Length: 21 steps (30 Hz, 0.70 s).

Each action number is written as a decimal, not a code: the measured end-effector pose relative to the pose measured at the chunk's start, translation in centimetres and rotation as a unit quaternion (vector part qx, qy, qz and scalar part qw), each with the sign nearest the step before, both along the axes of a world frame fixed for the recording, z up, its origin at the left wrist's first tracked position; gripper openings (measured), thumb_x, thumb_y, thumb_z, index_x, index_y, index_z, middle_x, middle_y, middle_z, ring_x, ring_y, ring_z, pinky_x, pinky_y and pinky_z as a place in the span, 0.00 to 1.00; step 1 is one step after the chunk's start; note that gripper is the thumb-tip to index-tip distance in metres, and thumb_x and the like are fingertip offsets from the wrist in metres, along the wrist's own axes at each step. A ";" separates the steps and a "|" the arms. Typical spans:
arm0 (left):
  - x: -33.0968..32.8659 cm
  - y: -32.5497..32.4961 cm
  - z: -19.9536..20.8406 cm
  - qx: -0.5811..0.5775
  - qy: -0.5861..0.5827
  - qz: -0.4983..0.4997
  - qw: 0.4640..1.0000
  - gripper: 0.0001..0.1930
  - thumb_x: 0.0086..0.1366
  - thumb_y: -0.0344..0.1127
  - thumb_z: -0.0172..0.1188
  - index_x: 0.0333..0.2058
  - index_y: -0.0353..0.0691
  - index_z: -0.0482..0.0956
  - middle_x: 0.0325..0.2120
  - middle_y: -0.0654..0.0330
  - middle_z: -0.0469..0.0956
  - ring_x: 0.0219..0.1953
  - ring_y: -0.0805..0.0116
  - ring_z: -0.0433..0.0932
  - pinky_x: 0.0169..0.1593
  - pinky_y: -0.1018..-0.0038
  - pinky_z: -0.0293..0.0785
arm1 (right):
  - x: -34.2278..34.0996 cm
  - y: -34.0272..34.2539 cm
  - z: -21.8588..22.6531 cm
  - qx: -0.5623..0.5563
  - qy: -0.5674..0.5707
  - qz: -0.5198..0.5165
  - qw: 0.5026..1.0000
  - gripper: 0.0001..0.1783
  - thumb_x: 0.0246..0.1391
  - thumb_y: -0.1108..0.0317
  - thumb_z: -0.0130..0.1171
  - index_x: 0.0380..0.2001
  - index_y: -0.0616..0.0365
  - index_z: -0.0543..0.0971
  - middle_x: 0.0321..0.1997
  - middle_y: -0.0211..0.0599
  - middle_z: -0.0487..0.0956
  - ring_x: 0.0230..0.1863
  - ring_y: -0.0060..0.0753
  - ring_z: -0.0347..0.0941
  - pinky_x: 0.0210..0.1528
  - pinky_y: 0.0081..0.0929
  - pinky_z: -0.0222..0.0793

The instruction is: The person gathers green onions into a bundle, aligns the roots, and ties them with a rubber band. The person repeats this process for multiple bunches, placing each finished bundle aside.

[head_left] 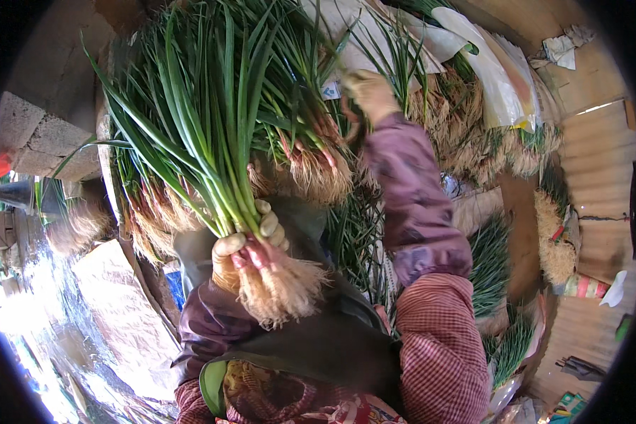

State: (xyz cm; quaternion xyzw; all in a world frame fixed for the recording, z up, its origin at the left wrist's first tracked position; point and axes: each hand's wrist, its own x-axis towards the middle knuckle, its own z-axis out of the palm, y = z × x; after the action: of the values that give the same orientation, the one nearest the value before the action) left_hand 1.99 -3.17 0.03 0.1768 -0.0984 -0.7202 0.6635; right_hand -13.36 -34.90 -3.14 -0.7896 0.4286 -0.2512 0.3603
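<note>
My left hand (227,263), in a pale glove, is closed around a bunch of green onions (219,169) just above its reddish bases. The long green leaves point up and away, and the tangled roots (279,286) hang toward me over a dark apron (290,353). My right hand (369,94), also gloved, is stretched out over the far side of the pile, near loose leaves and a small white and blue piece (331,90). Motion smears its fingers, so their grip is unclear. Another cluster of green onions (318,152) lies just beyond the held bunch.
More rooted onions (431,106) are stacked at the far right, partly under white plastic sheeting (498,78). Green bundles (489,261) stand beside my right arm. To the left are concrete blocks (56,145) and a pale flat sheet (124,311) in bright light.
</note>
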 end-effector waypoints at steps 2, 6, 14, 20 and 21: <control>0.8 0.6 -2.1 0.027 -0.030 -0.011 0.999 0.28 0.45 0.36 0.61 0.47 0.36 0.65 0.40 0.55 0.69 0.45 0.58 0.69 0.53 0.57 0.65 | -1.4 4.9 5.5 0.292 -0.117 -0.038 0.949 0.17 0.52 0.58 0.54 0.32 0.63 0.75 0.24 0.38 0.76 0.30 0.31 0.75 0.34 0.31 0.73; -1.5 -1.4 -2.5 0.047 -0.164 -0.051 0.984 0.24 0.50 0.38 0.58 0.46 0.34 0.68 0.30 0.45 0.77 0.34 0.52 0.77 0.48 0.59 0.70 | -2.6 14.1 -3.4 -0.101 -0.092 0.113 0.984 0.14 0.50 0.59 0.59 0.38 0.55 0.76 0.26 0.37 0.77 0.28 0.27 0.75 0.25 0.17 0.71; -2.3 -1.2 -1.3 0.040 -0.105 -0.026 0.993 0.26 0.51 0.38 0.58 0.48 0.29 0.67 0.45 0.46 0.72 0.46 0.54 0.73 0.53 0.61 0.67 | -0.7 15.5 0.4 0.069 -0.253 -0.083 0.962 0.14 0.55 0.60 0.53 0.40 0.58 0.72 0.26 0.33 0.76 0.26 0.20 0.73 0.27 0.14 0.71; -1.7 -0.9 -2.3 0.030 -0.120 -0.050 0.991 0.27 0.51 0.40 0.58 0.47 0.28 0.67 0.38 0.43 0.74 0.43 0.53 0.74 0.50 0.60 0.69 | -0.2 18.5 -0.1 0.207 -0.105 0.083 0.969 0.13 0.54 0.60 0.53 0.27 0.59 0.77 0.25 0.38 0.76 0.26 0.36 0.72 0.30 0.29 0.67; -2.0 -0.9 -2.0 0.042 -0.116 -0.039 0.992 0.29 0.50 0.41 0.58 0.49 0.29 0.65 0.39 0.46 0.74 0.43 0.53 0.74 0.49 0.60 0.70 | -0.2 18.7 0.2 0.123 -0.061 0.080 0.987 0.12 0.53 0.60 0.53 0.27 0.58 0.76 0.25 0.39 0.76 0.26 0.39 0.72 0.30 0.31 0.68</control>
State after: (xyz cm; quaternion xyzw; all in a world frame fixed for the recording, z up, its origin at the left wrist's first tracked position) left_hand 0.02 -4.07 -2.01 0.2828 -0.1512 -0.7234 0.6114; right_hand -13.56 -16.24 -2.91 -0.7543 0.3687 -0.2150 0.4989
